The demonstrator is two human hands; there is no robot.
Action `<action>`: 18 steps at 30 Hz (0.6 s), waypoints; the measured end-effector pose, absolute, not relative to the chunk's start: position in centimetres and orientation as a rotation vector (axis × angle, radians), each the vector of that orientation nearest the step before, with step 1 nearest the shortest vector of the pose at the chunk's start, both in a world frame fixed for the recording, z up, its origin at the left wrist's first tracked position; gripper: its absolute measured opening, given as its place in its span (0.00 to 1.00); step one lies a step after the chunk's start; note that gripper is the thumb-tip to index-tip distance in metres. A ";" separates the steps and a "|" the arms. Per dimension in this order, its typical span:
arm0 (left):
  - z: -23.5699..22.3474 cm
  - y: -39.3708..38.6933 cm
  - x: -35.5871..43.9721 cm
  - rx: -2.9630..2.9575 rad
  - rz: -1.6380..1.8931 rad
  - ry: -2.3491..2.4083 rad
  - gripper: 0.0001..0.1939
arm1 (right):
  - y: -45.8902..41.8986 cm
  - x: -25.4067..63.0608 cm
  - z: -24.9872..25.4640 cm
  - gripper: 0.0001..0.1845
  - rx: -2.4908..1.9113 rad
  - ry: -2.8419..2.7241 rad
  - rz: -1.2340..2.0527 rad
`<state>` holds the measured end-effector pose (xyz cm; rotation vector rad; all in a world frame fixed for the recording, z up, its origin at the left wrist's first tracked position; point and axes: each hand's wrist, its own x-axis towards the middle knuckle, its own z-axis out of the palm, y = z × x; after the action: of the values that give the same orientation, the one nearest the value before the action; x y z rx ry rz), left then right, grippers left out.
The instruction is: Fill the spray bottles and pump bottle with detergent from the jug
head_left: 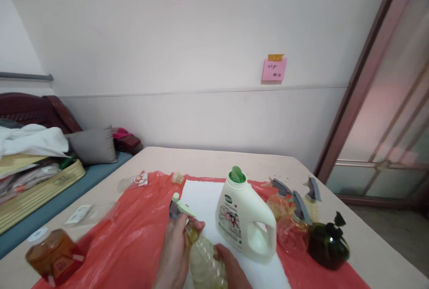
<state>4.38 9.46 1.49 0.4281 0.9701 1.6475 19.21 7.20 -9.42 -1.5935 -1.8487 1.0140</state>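
A clear, yellowish spray bottle (205, 260) with a ribbed body is tilted toward the far left, low in the middle of the view. My left hand (177, 246) is closed around its neck, just under the grey and pale green trigger head (181, 208). Lower down, my right hand (231, 264) wraps the right side of the bottle's body. Just beyond my right hand stands a pale green detergent jug (246, 222), uncapped, with a green spout (237, 175) showing in its mouth. The jug rests on a white sheet (197, 190).
Red plastic sheeting (134, 226) covers part of the table. Several spray bottles (293, 231) and a dark green pump bottle (328, 244) stand at right. At left are an amber jar (55, 255) and a clear bag (97, 213). A small cap (177, 178) lies farther back.
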 end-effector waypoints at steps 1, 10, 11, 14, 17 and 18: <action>1.8 9.7 3.8 0.434 1.701 0.988 0.13 | 7.2 19.4 -9.4 0.30 -1.626 -1.883 0.971; 4.2 10.3 -6.0 -0.063 2.199 1.095 0.12 | 7.3 18.7 -10.8 0.40 -1.621 -1.767 0.982; 4.1 10.2 -6.2 -0.088 2.186 1.086 0.13 | 7.3 18.3 -11.1 0.40 -1.611 -1.745 0.993; 3.8 10.2 -5.9 -0.113 2.137 1.050 0.13 | 7.1 17.3 -12.2 0.44 -1.598 -1.706 0.988; 3.7 10.4 -5.0 -0.119 2.107 1.026 0.12 | 6.9 16.9 -13.5 0.46 -1.593 -1.700 0.944; 3.6 10.5 -4.8 -0.118 2.097 1.019 0.11 | 6.8 16.9 -13.8 0.47 -1.591 -1.704 0.906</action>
<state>-4.83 10.51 3.65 -0.1179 1.0195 2.0973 16.92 6.78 -13.83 -1.5907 -1.7042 0.9064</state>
